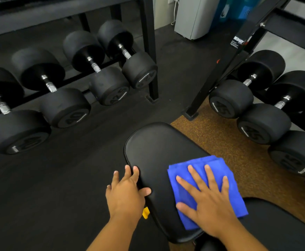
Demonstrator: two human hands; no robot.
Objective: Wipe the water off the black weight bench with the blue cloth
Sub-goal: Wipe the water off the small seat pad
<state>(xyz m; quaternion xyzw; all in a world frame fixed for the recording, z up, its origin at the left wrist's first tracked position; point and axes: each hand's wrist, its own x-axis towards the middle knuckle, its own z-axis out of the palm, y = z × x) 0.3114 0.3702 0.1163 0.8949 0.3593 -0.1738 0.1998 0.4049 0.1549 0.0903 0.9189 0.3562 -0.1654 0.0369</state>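
Note:
The black weight bench pad (155, 151) fills the lower middle of the head view, its rounded end pointing away from me. A folded blue cloth (211, 165) lies on the pad's right side. My right hand (206, 200) presses flat on the cloth with fingers spread. My left hand (126, 192) rests on the pad's left edge, thumb on top and fingers curled over the side. I cannot make out water drops on the shiny pad.
A dumbbell rack (148, 51) with several black dumbbells (64, 105) stands at left. A second rack (220, 73) with dumbbells (264, 122) is at right. Black rubber floor (57, 187) lies left, brown cork mat (229, 138) right. A yellow bench part (145, 212) shows under the pad.

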